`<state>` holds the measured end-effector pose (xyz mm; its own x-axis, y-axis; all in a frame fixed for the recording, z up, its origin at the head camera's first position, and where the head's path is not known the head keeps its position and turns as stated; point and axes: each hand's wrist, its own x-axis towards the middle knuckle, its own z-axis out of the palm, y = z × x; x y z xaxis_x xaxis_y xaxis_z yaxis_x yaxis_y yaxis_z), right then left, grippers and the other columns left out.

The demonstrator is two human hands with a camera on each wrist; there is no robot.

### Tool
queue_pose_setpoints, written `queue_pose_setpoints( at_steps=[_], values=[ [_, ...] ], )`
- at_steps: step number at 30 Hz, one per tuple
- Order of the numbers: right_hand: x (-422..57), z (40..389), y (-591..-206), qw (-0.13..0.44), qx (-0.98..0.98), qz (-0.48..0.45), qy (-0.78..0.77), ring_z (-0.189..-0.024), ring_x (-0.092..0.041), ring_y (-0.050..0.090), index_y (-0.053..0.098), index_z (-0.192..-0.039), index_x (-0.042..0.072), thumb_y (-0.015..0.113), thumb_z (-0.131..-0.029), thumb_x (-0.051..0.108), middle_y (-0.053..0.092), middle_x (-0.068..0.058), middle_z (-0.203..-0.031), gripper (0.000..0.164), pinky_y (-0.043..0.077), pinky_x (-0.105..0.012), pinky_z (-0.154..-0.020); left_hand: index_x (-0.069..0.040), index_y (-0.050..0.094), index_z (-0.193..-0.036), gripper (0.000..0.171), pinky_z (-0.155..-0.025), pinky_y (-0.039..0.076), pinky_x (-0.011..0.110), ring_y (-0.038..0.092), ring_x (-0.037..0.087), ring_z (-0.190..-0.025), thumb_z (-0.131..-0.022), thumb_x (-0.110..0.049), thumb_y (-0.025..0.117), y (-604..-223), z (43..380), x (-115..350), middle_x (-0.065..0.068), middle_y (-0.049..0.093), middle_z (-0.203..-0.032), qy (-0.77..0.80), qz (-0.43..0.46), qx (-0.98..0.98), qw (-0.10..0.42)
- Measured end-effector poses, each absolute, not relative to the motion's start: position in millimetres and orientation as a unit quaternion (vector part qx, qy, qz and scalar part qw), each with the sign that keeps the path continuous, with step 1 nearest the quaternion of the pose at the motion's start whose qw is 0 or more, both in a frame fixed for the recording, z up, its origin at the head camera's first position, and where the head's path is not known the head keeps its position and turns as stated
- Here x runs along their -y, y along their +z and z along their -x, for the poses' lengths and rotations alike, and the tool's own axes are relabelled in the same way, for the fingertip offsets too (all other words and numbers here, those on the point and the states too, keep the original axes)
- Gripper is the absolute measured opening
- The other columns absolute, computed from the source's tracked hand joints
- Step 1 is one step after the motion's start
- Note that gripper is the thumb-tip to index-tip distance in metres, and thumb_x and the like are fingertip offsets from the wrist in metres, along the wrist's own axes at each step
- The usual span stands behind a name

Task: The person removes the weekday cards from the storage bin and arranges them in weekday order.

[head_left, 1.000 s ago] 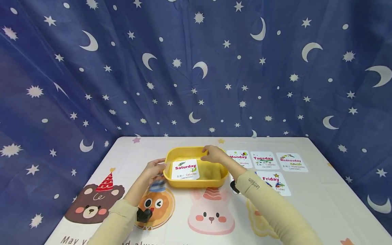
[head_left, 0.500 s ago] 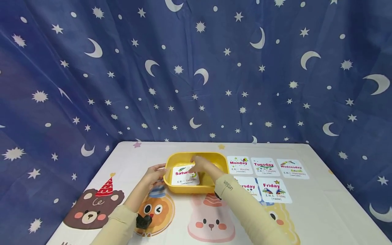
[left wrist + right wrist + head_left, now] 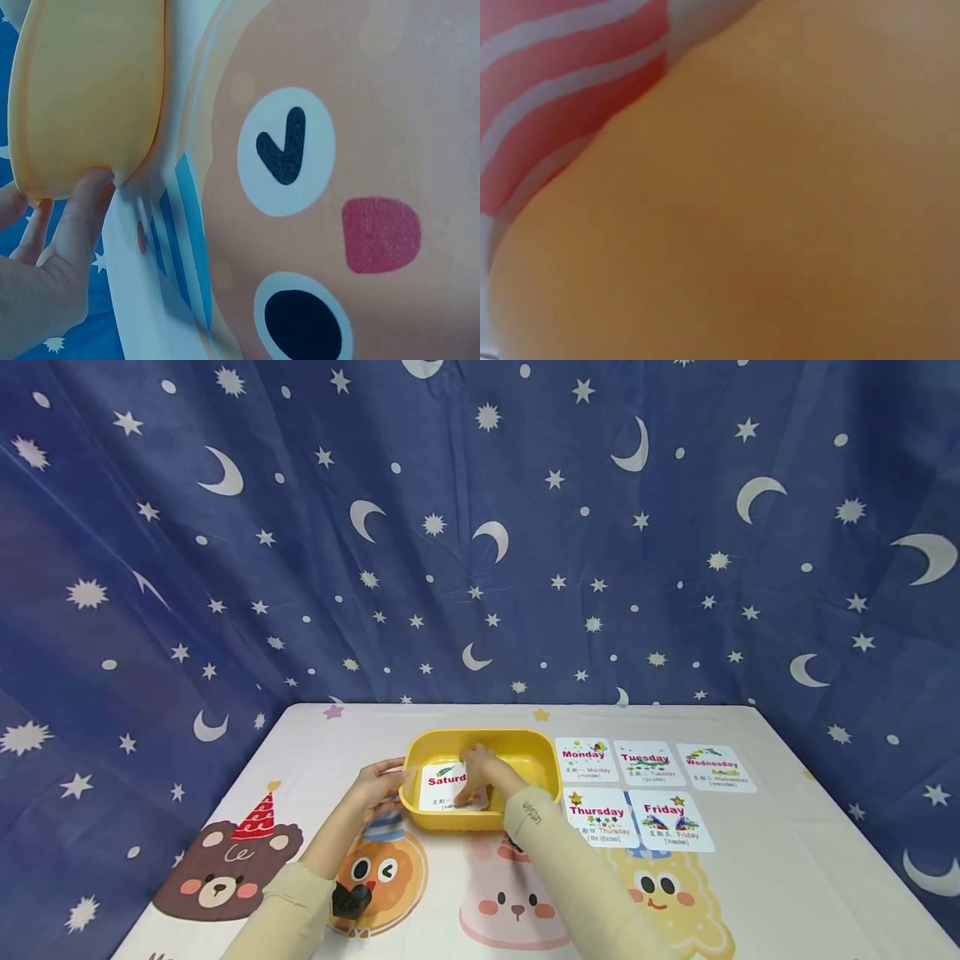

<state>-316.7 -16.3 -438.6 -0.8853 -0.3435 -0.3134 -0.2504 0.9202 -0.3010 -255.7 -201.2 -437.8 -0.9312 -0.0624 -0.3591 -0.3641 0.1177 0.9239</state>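
A yellow plastic basin (image 3: 521, 821) stands on the table. Inside it, at the left, lies a white square card (image 3: 438, 795) printed "Saturday". My left hand (image 3: 377, 783) holds the basin's left end; in the left wrist view its fingers (image 3: 79, 217) touch the outside of that end. My right hand (image 3: 483, 772) reaches into the basin over the card's right side, thumb and fingers spread, covering part of the lettering. Whether its fingertips press the card is hard to tell. The right wrist view is filled mostly by the blurred basin wall (image 3: 765, 210).
Right of the basin, cards lie in two rows: Monday (image 3: 587, 762), Tuesday (image 3: 645, 765) and Wednesday (image 3: 716, 768) behind, Thursday (image 3: 600, 820) and Friday (image 3: 671, 822) in front. Cartoon animals decorate the tablecloth (image 3: 780, 877). A blue star-patterned curtain (image 3: 480, 543) hangs behind.
My right hand has moved left and down, from above the basin's far right side to the Saturday card. The Thursday card has come into full view. My left hand stays at the basin's end.
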Motion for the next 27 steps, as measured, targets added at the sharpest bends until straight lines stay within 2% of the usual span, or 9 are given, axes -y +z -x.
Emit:
queue_pose_setpoints(
  at_steps=[2, 5, 8, 9, 13, 21, 27],
  values=[
    [16.7, 317.5, -444.5, 0.173, -0.963, 0.159, -0.132, -0.119, -0.030, 0.039, 0.046, -0.133, 0.008, 0.089, -0.061, 0.029, 0.041, -0.014, -0.133, 0.087, 0.046, -0.044, -0.099, 0.000, 0.040, -0.139, 0.044, -0.067, 0.059, 0.029, 0.065, 0.015, -0.080, -0.097, -0.009, 0.049, -437.7, 255.5, 201.3, 0.029, 0.048, -0.133, 0.649, 0.142, -0.738, 0.118],
    [16.0, 316.0, -448.0, 0.165, -0.963, 0.157, -0.142, -0.116, -0.030, 0.038, 0.045, -0.130, 0.005, 0.091, -0.059, 0.024, 0.040, -0.015, -0.128, 0.087, 0.044, -0.048, -0.099, 0.000, 0.040, -0.139, 0.044, -0.067, 0.059, 0.029, 0.065, 0.014, -0.080, -0.097, -0.008, 0.049, -438.4, 255.7, 200.8, 0.029, 0.048, -0.134, 0.652, 0.135, -0.736, 0.119],
    [13.6, 313.4, -446.6, 0.160, -0.963, 0.152, -0.157, -0.117, -0.031, 0.036, 0.046, -0.128, 0.006, 0.091, -0.058, 0.024, 0.041, -0.014, -0.126, 0.085, 0.040, -0.051, -0.103, 0.001, 0.040, -0.139, 0.044, -0.067, 0.059, 0.028, 0.065, 0.014, -0.081, -0.097, -0.008, 0.049, -440.2, 256.9, 200.7, 0.029, 0.046, -0.135, 0.655, 0.126, -0.735, 0.121],
    [12.8, 311.2, -443.3, 0.166, -0.962, 0.145, -0.159, -0.120, -0.031, 0.035, 0.045, -0.129, 0.007, 0.089, -0.061, 0.023, 0.041, -0.013, -0.127, 0.083, 0.037, -0.050, -0.106, 0.001, 0.040, -0.139, 0.044, -0.066, 0.059, 0.028, 0.065, 0.014, -0.081, -0.097, -0.008, 0.049, -440.5, 257.1, 200.4, 0.029, 0.046, -0.135, 0.656, 0.126, -0.735, 0.120],
    [9.1, 306.1, -439.0, 0.161, -0.963, 0.144, -0.163, -0.119, -0.032, 0.035, 0.047, -0.127, 0.011, 0.089, -0.061, 0.026, 0.042, -0.010, -0.124, 0.080, 0.036, -0.050, -0.104, 0.001, 0.040, -0.139, 0.044, -0.065, 0.059, 0.028, 0.065, 0.014, -0.080, -0.097, -0.008, 0.049, -441.3, 257.4, 200.3, 0.030, 0.046, -0.135, 0.656, 0.128, -0.734, 0.119],
    [5.5, 306.8, -445.5, 0.131, -0.971, 0.135, -0.149, -0.121, -0.037, 0.035, 0.044, -0.128, 0.015, 0.089, -0.057, 0.031, 0.038, -0.011, -0.128, 0.087, 0.039, -0.051, -0.098, 0.001, 0.039, -0.140, 0.046, -0.068, 0.059, 0.029, 0.066, 0.016, -0.083, -0.096, -0.008, 0.050, -439.4, 257.5, 199.5, 0.029, 0.046, -0.136, 0.652, 0.123, -0.738, 0.119],
    [8.5, 304.5, -450.9, 0.106, -0.976, 0.138, -0.130, -0.123, -0.035, 0.036, 0.040, -0.131, 0.010, 0.088, -0.057, 0.037, 0.034, -0.014, -0.133, 0.092, 0.039, -0.051, -0.101, -0.001, 0.041, -0.138, 0.045, -0.069, 0.059, 0.029, 0.065, 0.017, -0.084, -0.096, -0.010, 0.052, -441.3, 259.1, 203.0, 0.027, 0.048, -0.135, 0.645, 0.134, -0.744, 0.114]
  ],
)
